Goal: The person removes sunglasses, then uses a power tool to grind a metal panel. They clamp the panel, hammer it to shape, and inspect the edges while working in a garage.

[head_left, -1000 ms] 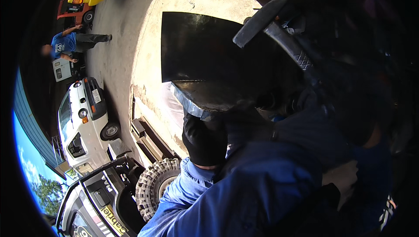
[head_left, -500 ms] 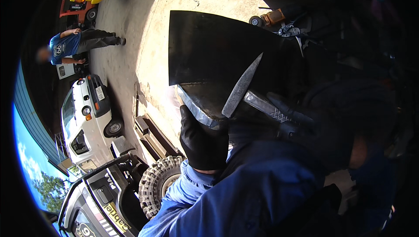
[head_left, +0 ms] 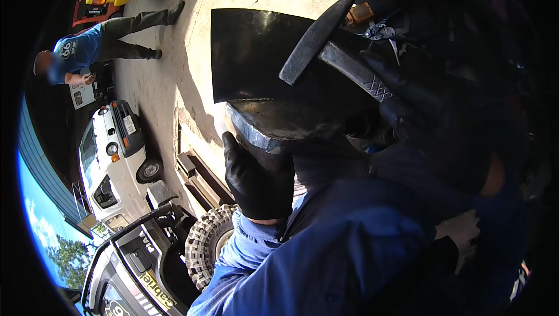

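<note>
Concrete floor [head_left: 157,77] lying beyond, with a white car [head_left: 113,159], a knobby tyre [head_left: 207,240] and a bending person [head_left: 87,54] off to the left. Dark metal sheet [head_left: 250,54] blocking the middle. Gloved left hand [head_left: 256,179] pressing up against the sheet's curled lower edge, fingers half-curled around it. Gloved right hand [head_left: 419,112] closing round a hammer [head_left: 326,42], its head hanging over the sheet.
</note>
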{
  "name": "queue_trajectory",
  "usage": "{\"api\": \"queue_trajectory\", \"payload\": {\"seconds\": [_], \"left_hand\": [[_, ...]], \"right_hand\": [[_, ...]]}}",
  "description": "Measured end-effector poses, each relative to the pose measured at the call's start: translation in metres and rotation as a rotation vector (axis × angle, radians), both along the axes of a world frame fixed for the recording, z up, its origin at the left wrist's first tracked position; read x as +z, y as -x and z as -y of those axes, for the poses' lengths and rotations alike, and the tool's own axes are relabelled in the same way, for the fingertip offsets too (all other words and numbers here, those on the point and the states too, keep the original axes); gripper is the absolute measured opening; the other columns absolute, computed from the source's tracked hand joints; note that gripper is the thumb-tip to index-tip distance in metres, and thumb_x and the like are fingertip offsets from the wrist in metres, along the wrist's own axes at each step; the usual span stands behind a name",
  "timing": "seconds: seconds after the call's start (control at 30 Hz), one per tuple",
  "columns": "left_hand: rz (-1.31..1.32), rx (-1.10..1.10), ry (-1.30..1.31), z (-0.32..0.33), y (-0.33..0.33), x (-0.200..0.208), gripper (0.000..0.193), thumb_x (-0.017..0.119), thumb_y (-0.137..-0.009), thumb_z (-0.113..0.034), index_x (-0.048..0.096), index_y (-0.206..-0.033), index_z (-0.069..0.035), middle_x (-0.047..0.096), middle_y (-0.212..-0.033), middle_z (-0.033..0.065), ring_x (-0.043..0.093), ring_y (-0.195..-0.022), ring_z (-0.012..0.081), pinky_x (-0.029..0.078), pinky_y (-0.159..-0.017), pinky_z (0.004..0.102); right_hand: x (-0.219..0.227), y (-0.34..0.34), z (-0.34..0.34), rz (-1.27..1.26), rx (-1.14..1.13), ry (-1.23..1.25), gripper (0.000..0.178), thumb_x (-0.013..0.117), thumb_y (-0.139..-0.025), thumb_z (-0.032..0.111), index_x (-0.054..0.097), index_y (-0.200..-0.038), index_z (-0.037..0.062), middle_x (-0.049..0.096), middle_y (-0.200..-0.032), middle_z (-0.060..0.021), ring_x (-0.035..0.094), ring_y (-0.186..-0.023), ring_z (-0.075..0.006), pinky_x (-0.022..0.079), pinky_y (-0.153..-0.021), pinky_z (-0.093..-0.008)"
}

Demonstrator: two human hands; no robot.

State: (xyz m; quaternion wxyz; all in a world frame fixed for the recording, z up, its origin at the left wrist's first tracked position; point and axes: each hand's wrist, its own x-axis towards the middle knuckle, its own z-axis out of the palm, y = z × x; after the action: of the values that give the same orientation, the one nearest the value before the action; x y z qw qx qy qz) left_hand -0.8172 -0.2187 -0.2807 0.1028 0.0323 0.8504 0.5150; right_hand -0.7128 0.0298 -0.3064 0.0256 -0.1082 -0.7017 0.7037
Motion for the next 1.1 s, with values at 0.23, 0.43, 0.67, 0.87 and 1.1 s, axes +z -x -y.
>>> {"api": "queue_trajectory", "payload": {"seconds": [0.23,0.43,0.67,0.87,1.1], "left_hand": [[-0.047,-0.031,-0.091,0.009,-0.001,-0.028,0.050,0.068,-0.096,-0.014,0.051,-0.140,0.002,0.066,-0.130,0.0176,0.066,-0.119,0.0306,0.052,-0.103,0.0413],[-0.522,-0.316,0.527,0.010,-0.004,-0.041,0.034,0.073,-0.091,-0.014,0.066,-0.120,0.001,0.072,-0.114,0.0187,0.071,-0.105,0.0357,0.056,-0.091,0.0414],[-0.538,-0.318,0.485,0.001,-0.007,-0.039,0.022,0.078,-0.091,-0.017,0.072,-0.107,-0.002,0.077,-0.099,0.0135,0.075,-0.094,0.0306,0.059,-0.084,0.0393],[-0.215,-0.241,0.219,0.005,-0.009,-0.046,0.027,0.077,-0.090,-0.012,0.071,-0.114,-0.002,0.076,-0.105,0.0138,0.075,-0.097,0.0288,0.059,-0.084,0.0374],[-0.535,-0.394,0.578,0.017,-0.001,-0.048,0.022,0.079,-0.090,-0.012,0.075,-0.109,-0.002,0.077,-0.103,0.0145,0.075,-0.094,0.0302,0.059,-0.083,0.0358]], "right_hand": [[-0.018,-0.002,-0.005,-0.032,0.244,-0.010,0.047,0.059,-0.105,0.009,0.052,-0.151,0.0041,0.066,-0.141,-0.0112,0.063,-0.098,-0.0082,0.054,-0.086,-0.0270],[-0.023,-0.012,-0.019,-0.056,-0.077,-0.006,0.047,0.059,-0.104,0.006,0.051,-0.151,0.0033,0.067,-0.140,-0.0090,0.066,-0.102,-0.0100,0.054,-0.088,-0.0268],[-0.022,-0.019,-0.014,0.207,0.250,-0.214,0.055,0.071,-0.097,0.021,0.057,-0.150,0.0168,0.074,-0.101,-0.0206,0.071,-0.089,-0.0186,0.056,-0.083,-0.0310],[-0.039,-0.022,-0.003,0.101,0.143,-0.612,0.057,0.076,-0.093,0.030,0.061,-0.145,0.0137,0.073,-0.094,-0.0212,0.071,-0.078,-0.0295,0.056,-0.074,-0.0412],[-0.042,-0.019,0.012,0.275,0.076,-0.225,0.062,0.071,-0.093,0.023,0.050,-0.148,0.0048,0.070,-0.110,-0.0257,0.072,-0.096,-0.0344,0.056,-0.083,-0.0434]]}}
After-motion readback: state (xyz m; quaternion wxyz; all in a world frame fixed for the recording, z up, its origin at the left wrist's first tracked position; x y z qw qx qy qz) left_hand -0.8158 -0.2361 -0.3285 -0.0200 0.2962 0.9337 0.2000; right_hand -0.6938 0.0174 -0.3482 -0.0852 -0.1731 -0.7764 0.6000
